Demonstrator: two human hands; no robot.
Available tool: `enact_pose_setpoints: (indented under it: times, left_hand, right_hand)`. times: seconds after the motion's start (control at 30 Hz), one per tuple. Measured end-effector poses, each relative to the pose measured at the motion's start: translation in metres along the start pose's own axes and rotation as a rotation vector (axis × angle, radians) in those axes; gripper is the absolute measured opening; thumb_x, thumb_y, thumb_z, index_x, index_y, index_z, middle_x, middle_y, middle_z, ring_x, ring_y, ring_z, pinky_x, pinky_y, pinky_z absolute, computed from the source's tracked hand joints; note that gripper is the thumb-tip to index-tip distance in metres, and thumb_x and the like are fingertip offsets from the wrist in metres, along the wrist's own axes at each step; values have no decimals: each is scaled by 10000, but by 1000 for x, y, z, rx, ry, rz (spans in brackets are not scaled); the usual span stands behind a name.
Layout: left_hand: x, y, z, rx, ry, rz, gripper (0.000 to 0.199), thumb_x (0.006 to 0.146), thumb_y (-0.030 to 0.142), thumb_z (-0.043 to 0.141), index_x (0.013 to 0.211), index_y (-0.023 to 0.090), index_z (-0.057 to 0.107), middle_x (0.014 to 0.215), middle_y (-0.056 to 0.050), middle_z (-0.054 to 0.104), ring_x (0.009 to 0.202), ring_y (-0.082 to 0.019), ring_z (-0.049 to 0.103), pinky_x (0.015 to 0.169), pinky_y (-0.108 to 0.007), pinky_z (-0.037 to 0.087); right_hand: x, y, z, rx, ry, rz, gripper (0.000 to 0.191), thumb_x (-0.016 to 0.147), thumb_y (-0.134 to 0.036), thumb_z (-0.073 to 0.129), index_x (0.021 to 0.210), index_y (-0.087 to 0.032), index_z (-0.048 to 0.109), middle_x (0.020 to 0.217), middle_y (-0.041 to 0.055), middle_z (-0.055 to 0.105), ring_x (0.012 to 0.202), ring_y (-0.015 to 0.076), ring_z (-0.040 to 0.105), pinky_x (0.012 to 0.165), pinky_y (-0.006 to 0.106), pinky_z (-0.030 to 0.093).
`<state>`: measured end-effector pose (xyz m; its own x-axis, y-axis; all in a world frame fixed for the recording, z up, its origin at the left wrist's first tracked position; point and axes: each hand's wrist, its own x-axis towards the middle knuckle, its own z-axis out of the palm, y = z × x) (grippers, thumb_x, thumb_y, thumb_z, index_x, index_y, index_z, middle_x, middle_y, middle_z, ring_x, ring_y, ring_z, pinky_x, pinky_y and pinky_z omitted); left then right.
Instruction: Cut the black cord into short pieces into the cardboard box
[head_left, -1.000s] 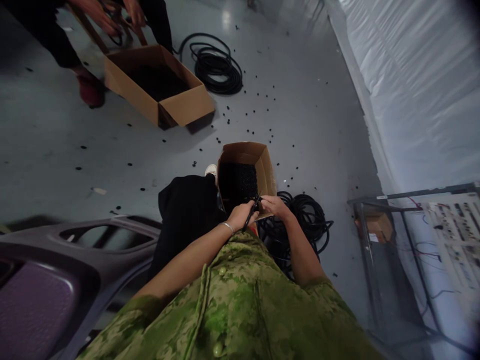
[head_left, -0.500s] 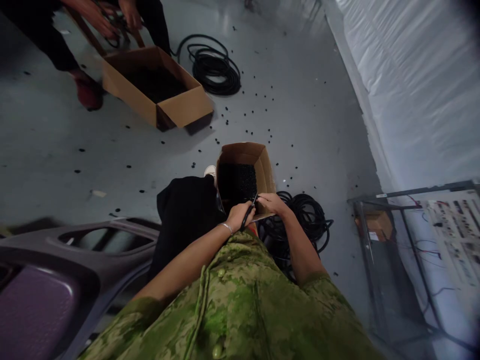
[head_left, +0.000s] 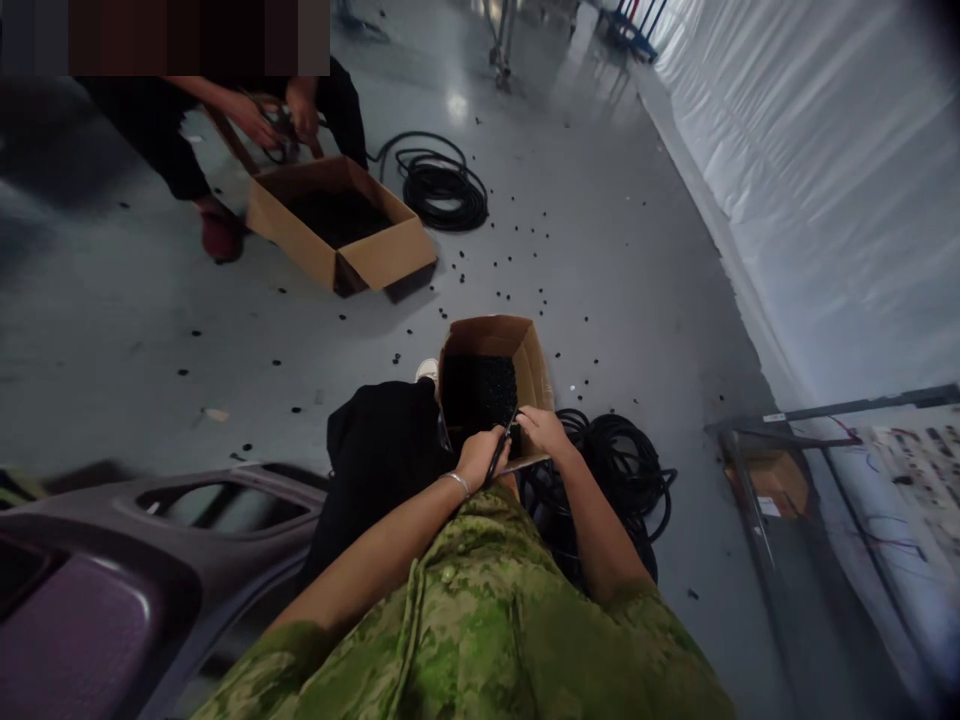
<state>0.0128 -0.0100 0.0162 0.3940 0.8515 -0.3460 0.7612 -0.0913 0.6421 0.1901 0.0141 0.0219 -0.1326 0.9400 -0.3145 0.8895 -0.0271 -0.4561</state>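
Over a cardboard box (head_left: 535, 375) partly filled with small black pieces (head_left: 491, 385), both my hands work close together. In my left hand (head_left: 478, 460) is a pair of scissors (head_left: 499, 452), its black handles in the fist and its metal blades pointing up towards the other hand. My right hand (head_left: 545, 430) is closed, its fingertips pinching the end of a black hose right at the blades. Most of that hose is hidden by the hand. A coil of black hose (head_left: 626, 455) lies on the floor beside my right forearm.
A seated co-worker's hands (head_left: 281, 122) hold dark tools above a larger open box (head_left: 386, 250) of black pieces. Another hose coil (head_left: 446, 190) lies beside it. Black bits dot the floor. A chair (head_left: 165, 510) stands left, a metal-framed rack (head_left: 750, 480) right.
My view has tilted up slightly, so everything sits lower in the picture. My hands keep nearly the same pose at the box, scissors and hose still held.
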Motion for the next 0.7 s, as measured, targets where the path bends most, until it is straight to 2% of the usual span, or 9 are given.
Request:
enact_pose_setpoints:
  times: [0.27,0.5,0.7]
  left_hand:
    - [-1,-4,4,-48,-48,13,257,922,349,527,1074,184,653,1031,-100,751,940,-229,706,737,-260,440]
    - [7,-15,23,-167,38,-4,258,934,263,443,965,157,677,761,-49,720,672,-155,666,619,-234,402]
    - [20,-26,42,-192,157,2,223,911,273,496,940,154,682,764,-61,711,707,-168,666,642,-238,416]
  right_hand:
    - [-9,-10,-4,-87,-180,-36,279,1002,-336,464,983,-218,716,887,22,731,822,158,632,678,220,357]
    - [-8,-24,-3,-258,-133,30,312,1027,-367,435,1079,-236,713,1049,70,753,972,197,674,733,246,378]
    - [-7,-30,1,-311,-102,65,331,1036,-373,406,1095,-241,703,1090,81,751,1017,201,684,762,248,406]
